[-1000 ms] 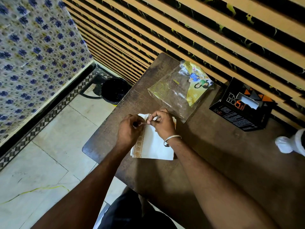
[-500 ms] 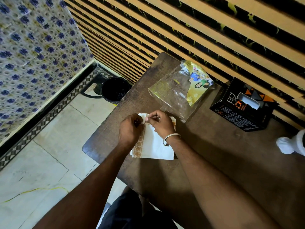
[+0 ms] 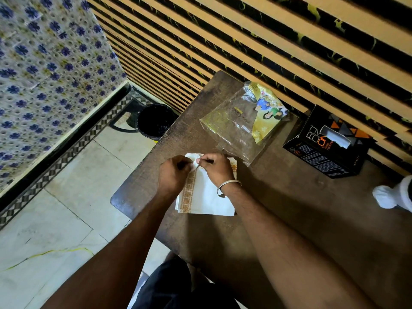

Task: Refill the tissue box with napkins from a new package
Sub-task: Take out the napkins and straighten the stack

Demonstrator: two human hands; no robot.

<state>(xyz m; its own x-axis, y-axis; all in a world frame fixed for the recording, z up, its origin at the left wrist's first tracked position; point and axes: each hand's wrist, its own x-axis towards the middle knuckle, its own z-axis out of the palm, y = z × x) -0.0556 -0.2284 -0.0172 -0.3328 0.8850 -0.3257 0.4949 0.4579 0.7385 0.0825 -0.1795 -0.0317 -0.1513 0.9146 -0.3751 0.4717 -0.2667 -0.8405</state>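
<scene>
Napkins [image 3: 205, 197]: white stack with a gold-brown patterned border, lying flat on the table [image 3: 289, 208] near its front-left corner, partly covered by both hands.

Left hand [image 3: 175, 175]: resting over the stack's far-left part, fingers curled, fingertips pinching the raised white edge of the top napkin at the far side of the stack.

Right hand [image 3: 215, 168]: just beside the left, knuckles almost touching it, fingers curled, pinching the same raised edge. Metal bangle [image 3: 227, 187] on the wrist.

Package [image 3: 240, 126]: clear plastic with a yellow printed panel, lying flat on the table beyond the napkins, its near corner just beside the right hand, its far end against the slatted wall [image 3: 267, 41].

Tissue box [image 3: 327, 148]: black with orange lettering, on the table against the slatted wall, to the right of the package and well apart from the napkins. White tissue visible in the top slot.

Bin [image 3: 153, 121]: black, on the floor to the left of the table, near the corner of the walls.

White item [image 3: 392, 195] at the right edge of the view: cut off, nature not determinable.
</scene>
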